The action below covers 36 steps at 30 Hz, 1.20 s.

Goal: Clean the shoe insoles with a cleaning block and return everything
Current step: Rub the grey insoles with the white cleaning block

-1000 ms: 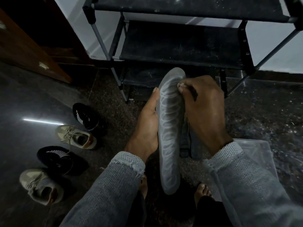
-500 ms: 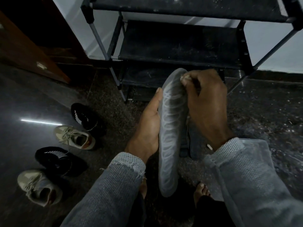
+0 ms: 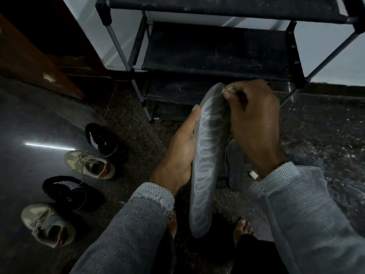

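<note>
Cleaning step in hand, judged from the pose. Grey insole (image 3: 207,161) held upright between both hands, patterned face toward the camera, toe end up near the shoe rack (image 3: 217,52), heel end down between the bare feet.

Left hand (image 3: 181,153) cradling the insole's left edge, thumb stretched flat along that edge, other fingers hidden behind the insole; a supporting hold, not a pinch.

Right hand (image 3: 254,125) curled at the insole's top right edge, fingers (image 3: 227,91) bunched tight around something small and pale, probably the cleaning block, though too hidden to name for sure. Pressed right against the toe end.

More dark insoles (image 3: 235,165) lying on the floor just below the right hand. Small white piece (image 3: 253,174) beside the right wrist, unclear what. Clear plastic container (image 3: 314,175) partly hidden under the right sleeve.

Well left of the left hand, four shoes in a row on the floor: two black sneakers (image 3: 100,141) and two beige sneakers (image 3: 88,165), alternating.

Next move, as a guess: rubbing strokes down from the toe toward the heel, with firm backing from the left palm to stop the soft insole folding. Other insoles, shoes and container not yet returned, so a good part of the task left.
</note>
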{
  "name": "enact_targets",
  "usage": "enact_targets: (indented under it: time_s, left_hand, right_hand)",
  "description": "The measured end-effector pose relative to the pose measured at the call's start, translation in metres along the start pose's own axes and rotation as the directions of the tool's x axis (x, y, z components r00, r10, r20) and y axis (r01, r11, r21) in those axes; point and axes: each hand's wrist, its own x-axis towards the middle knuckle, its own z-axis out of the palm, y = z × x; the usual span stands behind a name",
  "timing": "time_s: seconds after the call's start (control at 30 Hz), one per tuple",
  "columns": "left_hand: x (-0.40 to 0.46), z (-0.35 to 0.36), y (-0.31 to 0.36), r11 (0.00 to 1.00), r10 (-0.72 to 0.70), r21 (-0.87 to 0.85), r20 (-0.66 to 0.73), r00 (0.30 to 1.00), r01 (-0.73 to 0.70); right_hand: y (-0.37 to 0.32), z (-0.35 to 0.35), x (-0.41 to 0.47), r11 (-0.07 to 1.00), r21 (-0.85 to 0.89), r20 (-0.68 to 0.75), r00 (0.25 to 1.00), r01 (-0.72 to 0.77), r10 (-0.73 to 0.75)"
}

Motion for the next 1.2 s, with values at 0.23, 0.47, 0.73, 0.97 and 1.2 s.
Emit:
enact_targets:
  time_s: [0.23, 0.47, 0.73, 0.97, 1.2]
  left_hand:
    - [0.000, -0.005, 0.005, 0.997, 0.017, -0.076, -0.018, 1.000, -0.019]
    - [0.001, -0.002, -0.001, 1.000, 0.005, 0.016, -0.024, 1.000, -0.004]
    - [0.004, -0.014, 0.003, 0.999, 0.042, 0.003, -0.111, 0.993, -0.042]
    - [0.003, -0.006, -0.003, 0.989, 0.015, 0.148, -0.105, 0.994, 0.001]
    - [0.004, -0.006, 0.004, 0.992, 0.052, 0.119, -0.132, 0.990, -0.036]
  right_hand:
    - [-0.020, 0.016, -0.020, 0.982, 0.005, 0.111, 0.976, 0.190, -0.190]
    - [-0.006, 0.006, -0.007, 0.993, -0.049, 0.040, 0.994, 0.107, -0.106]
    - [-0.021, 0.024, -0.032, 0.947, -0.039, 0.110, 0.944, 0.318, -0.312]
    - [-0.004, 0.012, -0.009, 0.990, -0.077, 0.059, 0.991, 0.120, -0.116]
    - [-0.015, 0.020, -0.022, 0.968, -0.025, 0.103, 0.964, 0.249, -0.245]
